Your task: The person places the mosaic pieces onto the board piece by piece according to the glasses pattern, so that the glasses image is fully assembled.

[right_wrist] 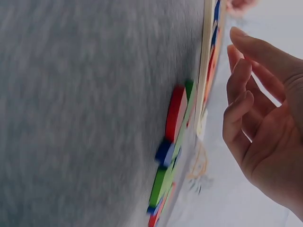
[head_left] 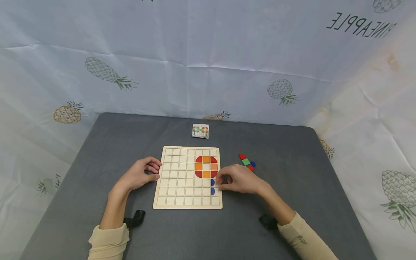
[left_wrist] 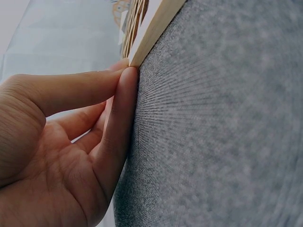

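Observation:
A pale wooden grid board [head_left: 182, 204] lies on the table. Red quarter-round pieces and orange square pieces [head_left: 206, 174] form a ring in its upper right part. Below the ring sit two blue half-round pieces [head_left: 212, 191]. My left hand [head_left: 143, 173] is at the board's left edge; in the left wrist view its thumb and a finger pinch that edge. My right hand [head_left: 238, 178] hovers at the board's right edge beside the blue pieces. Its fingers are loosely bent, thumb and forefinger slightly apart, and no piece shows between them in the right wrist view.
Loose red, green and blue pieces [head_left: 246, 161] lie right of the board, partly behind my right hand. A small pattern card [head_left: 200, 131] lies beyond the board. The grey table [head_left: 182, 234] meets a hanging pineapple-print cloth [head_left: 195, 90] at the back.

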The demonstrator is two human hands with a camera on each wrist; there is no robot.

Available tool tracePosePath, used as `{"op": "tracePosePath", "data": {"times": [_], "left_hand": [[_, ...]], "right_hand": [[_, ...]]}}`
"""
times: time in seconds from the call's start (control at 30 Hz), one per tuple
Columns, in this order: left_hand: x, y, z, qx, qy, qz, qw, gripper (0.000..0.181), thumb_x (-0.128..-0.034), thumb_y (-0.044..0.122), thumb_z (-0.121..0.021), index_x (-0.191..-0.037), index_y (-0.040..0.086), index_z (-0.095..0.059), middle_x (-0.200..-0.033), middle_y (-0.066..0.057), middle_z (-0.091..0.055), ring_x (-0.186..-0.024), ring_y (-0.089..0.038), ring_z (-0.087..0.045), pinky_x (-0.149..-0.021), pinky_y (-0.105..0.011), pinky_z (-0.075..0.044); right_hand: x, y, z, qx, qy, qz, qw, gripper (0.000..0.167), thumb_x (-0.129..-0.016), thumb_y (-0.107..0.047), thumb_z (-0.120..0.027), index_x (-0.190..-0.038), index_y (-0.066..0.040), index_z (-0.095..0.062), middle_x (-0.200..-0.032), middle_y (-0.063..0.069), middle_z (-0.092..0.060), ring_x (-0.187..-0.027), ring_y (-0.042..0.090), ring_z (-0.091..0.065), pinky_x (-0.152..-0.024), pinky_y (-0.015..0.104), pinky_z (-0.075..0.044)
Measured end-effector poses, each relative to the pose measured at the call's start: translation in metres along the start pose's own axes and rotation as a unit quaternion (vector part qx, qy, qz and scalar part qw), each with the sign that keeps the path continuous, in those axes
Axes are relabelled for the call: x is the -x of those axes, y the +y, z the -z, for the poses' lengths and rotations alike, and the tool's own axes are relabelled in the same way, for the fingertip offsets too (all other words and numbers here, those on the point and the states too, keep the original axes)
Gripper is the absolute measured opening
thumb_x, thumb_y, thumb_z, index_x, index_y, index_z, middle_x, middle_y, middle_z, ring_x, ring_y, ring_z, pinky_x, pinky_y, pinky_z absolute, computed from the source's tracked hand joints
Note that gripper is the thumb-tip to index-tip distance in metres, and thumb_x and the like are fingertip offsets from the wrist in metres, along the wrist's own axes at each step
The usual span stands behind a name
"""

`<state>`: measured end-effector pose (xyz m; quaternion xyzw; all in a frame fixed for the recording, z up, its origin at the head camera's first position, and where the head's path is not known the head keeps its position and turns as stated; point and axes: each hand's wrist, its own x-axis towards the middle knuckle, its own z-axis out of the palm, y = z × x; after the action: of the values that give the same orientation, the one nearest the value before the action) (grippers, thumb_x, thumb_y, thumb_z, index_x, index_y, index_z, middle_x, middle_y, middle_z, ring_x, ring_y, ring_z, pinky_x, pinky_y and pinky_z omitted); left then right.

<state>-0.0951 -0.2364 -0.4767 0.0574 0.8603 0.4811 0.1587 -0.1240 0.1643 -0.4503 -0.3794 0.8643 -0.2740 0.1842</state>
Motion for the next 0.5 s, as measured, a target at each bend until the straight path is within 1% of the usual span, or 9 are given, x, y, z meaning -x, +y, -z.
{"op": "tracePosePath", "data": {"times": [0.13,0.23,0.4,0.5], "left_hand": [[0.000,0.001,0.000,-0.002,0.001,0.001,1.0000,0.038,-0.0941,-0.001,-0.080,-0.128,-0.006,-0.064,-0.115,-0.019,-0.067,-0.098,-0.020,-0.064,-0.081,-0.023,-0.055],[0.000,0.002,0.000,-0.004,0.001,0.004,1.0000,0.038,-0.0939,0.000,-0.080,-0.128,-0.005,-0.065,-0.115,-0.018,-0.067,-0.098,-0.020,-0.064,-0.082,-0.024,-0.054],[0.001,0.002,0.000,-0.002,0.002,0.005,1.0000,0.038,-0.0940,0.000,-0.080,-0.128,-0.005,-0.064,-0.115,-0.018,-0.067,-0.099,-0.020,-0.064,-0.081,-0.024,-0.054],[0.000,0.002,0.000,-0.004,0.002,0.006,1.0000,0.037,-0.0940,0.000,-0.080,-0.128,-0.005,-0.064,-0.115,-0.018,-0.067,-0.099,-0.020,-0.064,-0.081,-0.024,-0.054]], "right_hand": [[0.010,0.013,0.012,-0.033,0.026,-0.008,0.9991,0.018,-0.094,-0.020,-0.087,-0.109,-0.016,-0.079,-0.098,-0.006,-0.075,-0.069,-0.002,-0.057,-0.065,0.022,-0.053],[0.018,0.025,0.022,-0.050,0.050,-0.023,0.9972,0.018,-0.093,-0.019,-0.088,-0.109,-0.015,-0.079,-0.101,-0.003,-0.077,-0.071,0.000,-0.059,-0.064,0.023,-0.053],[0.032,0.049,0.036,-0.068,0.086,-0.057,0.9923,0.018,-0.094,-0.014,-0.086,-0.110,-0.012,-0.080,-0.104,0.002,-0.080,-0.072,0.005,-0.062,-0.062,0.024,-0.051],[0.040,0.064,0.043,-0.069,0.102,-0.071,0.9899,0.018,-0.095,-0.013,-0.084,-0.113,-0.009,-0.080,-0.106,0.005,-0.081,-0.072,0.007,-0.061,-0.061,0.025,-0.050]]}}
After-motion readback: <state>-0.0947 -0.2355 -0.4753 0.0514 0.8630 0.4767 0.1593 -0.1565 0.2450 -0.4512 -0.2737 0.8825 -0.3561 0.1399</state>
